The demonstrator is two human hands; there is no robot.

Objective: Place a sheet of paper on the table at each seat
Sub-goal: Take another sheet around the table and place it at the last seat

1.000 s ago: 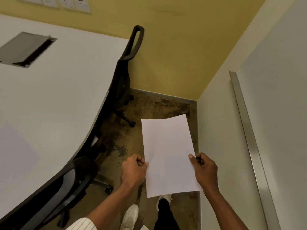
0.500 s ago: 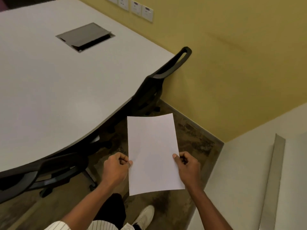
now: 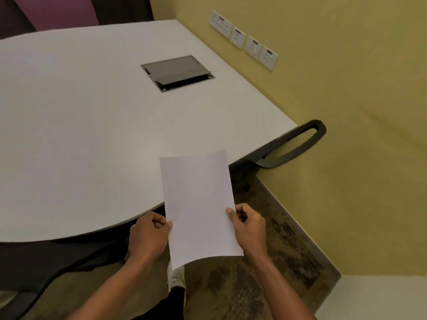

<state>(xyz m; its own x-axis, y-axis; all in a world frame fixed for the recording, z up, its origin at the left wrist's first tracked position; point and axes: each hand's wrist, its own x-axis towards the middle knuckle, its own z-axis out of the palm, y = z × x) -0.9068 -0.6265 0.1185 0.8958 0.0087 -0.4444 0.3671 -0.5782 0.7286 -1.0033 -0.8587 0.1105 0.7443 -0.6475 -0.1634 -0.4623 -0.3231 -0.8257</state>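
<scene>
A blank white sheet of paper (image 3: 198, 206) is held upright in front of me by both hands. My left hand (image 3: 147, 236) pinches its left edge and my right hand (image 3: 248, 227) pinches its right edge. The top of the sheet overlaps the near curved edge of the large white table (image 3: 92, 135). A black chair (image 3: 293, 146) is tucked under the table's right corner, only its armrest loop showing. Another dark chair (image 3: 34, 269) sits under the table at lower left.
A grey cable hatch (image 3: 176, 72) is set into the tabletop. Wall sockets (image 3: 243, 39) line the yellow wall on the right. Patterned brown carpet (image 3: 265, 273) covers the floor between table and wall. My shoe (image 3: 176, 277) shows below the sheet.
The view has swung left, bringing the table in front of me. The sheet, still gripped by both hands, now reaches over the table's near edge instead of hanging over the floor.
</scene>
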